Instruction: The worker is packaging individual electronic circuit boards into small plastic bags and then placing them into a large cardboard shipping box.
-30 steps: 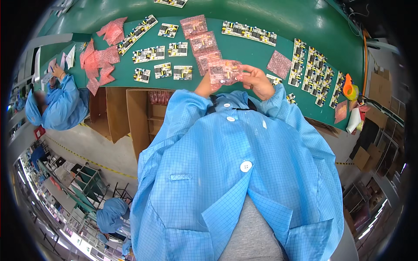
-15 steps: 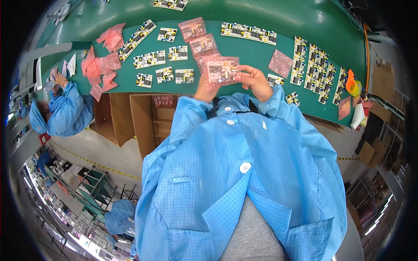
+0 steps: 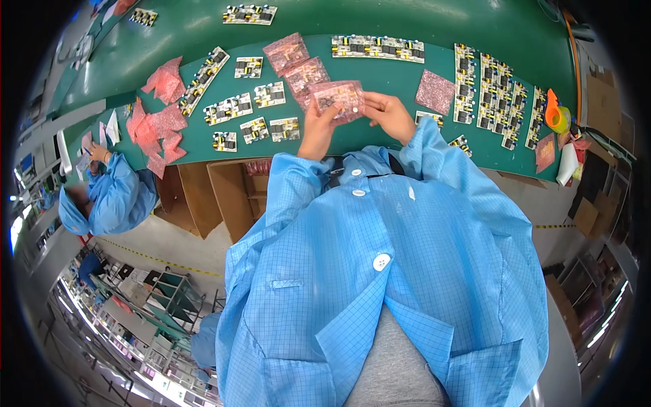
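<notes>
A pink bubble-wrap bag [image 3: 347,93] with a circuit board inside is held over the near edge of the green bench. My left hand [image 3: 317,129] grips its left side, thumb across the front. The fingers of my right hand [image 3: 392,114] close at the bag's right edge; their tips are partly hidden. Just beyond lie two more bagged boards, a nearer pink bag [image 3: 307,76] and a farther one [image 3: 285,53], overlapping in a line. Left of my hands are several bare circuit boards, such as the small board [image 3: 285,129].
Loose pink bubble bags [image 3: 146,122] lie to the left. A long board strip [image 3: 378,48] sits at the back, several board panels [image 3: 495,95] at the right, near an orange-and-yellow tape roll [image 3: 557,117]. One flat pink bag [image 3: 435,91] is right of my hands. A co-worker [image 3: 112,193] works at far left.
The bag has moved slightly away from me and tilted. My left thumb now lies over its front. My right hand stays at its right edge. The whole view has shifted a little.
</notes>
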### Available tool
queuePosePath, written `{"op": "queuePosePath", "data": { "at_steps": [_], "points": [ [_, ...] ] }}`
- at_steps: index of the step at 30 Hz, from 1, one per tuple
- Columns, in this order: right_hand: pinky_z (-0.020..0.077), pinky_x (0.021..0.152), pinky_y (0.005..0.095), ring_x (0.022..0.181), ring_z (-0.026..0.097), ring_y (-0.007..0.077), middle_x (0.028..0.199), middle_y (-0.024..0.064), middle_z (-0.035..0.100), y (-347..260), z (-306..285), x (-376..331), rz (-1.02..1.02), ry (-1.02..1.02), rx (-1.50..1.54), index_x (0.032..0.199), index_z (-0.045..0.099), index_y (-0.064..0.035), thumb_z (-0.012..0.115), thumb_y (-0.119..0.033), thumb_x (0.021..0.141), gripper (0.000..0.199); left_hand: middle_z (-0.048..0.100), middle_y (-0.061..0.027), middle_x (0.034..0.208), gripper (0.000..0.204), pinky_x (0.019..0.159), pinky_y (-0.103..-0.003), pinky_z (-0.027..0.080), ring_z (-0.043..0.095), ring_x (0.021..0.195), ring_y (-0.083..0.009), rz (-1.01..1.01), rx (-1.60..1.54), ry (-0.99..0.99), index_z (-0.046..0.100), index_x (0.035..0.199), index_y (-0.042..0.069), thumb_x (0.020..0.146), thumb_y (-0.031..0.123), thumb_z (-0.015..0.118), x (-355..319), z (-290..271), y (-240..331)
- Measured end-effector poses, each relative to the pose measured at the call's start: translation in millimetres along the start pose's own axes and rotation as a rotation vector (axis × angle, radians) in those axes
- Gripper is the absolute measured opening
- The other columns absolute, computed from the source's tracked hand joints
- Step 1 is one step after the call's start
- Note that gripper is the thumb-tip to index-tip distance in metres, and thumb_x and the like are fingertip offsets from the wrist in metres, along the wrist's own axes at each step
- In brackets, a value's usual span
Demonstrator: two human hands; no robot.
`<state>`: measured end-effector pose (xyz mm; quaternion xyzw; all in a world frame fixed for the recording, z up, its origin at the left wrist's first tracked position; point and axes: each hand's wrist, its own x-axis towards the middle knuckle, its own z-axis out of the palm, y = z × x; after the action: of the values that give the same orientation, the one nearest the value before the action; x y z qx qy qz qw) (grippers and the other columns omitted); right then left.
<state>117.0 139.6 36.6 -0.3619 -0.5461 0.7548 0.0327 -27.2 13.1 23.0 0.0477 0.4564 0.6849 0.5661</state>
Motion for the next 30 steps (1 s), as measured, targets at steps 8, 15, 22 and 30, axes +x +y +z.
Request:
{"op": "queuePosePath", "data": {
  "at_steps": [8,15,22,30],
  "points": [
    [0.0520,0.079,0.0333,0.089,0.063,0.0193,0.108,0.0120,0.064,50,-74,13,-0.132,0.581,-0.481,0.115,0.058,-0.0033,0.072,-0.013,0.080,0.039,0.062,-0.0109,0.115,0.037,0.081,-0.040,0.057,0.064,0.102,-0.0234,0.135,-0.048,0.179,0.049,0.125,0.006,0.091,0.006,0.063,72,-45,39],
    [0.0509,0.088,0.0388,0.100,0.062,0.0293,0.111,0.0169,0.059,94,-123,15,-0.067,0.759,-0.903,0.116,0.057,-0.0024,0.069,-0.012,0.078,0.041,0.062,-0.0079,0.095,0.031,0.069,-0.038,0.059,0.063,0.078,-0.0192,0.146,0.215,0.502,0.053,0.110,0.003,0.085,0.009,0.071,127,-107,59],
    [0.0490,0.087,0.0409,0.100,0.059,0.0326,0.105,0.0150,0.062,83,-59,28,-0.308,0.501,-0.368,0.107,0.060,-0.0041,0.065,-0.009,0.078,0.030,0.061,-0.0103,0.099,0.044,0.082,-0.030,0.048,0.059,0.087,-0.0180,0.239,0.571,0.502,0.053,0.112,-0.005,0.081,0.019,0.073,136,-116,46],
    [0.0430,0.095,0.0433,0.111,0.051,0.0350,0.115,0.0167,0.055,101,-121,-78,-0.140,0.854,-0.781,0.120,0.051,-0.0030,0.075,-0.016,0.069,0.057,0.051,-0.0213,0.125,0.047,0.098,-0.043,0.040,0.050,0.115,-0.0324,0.763,1.423,0.290,0.053,0.121,-0.002,0.078,0.010,0.067,99,-22,45]
  ]
}}
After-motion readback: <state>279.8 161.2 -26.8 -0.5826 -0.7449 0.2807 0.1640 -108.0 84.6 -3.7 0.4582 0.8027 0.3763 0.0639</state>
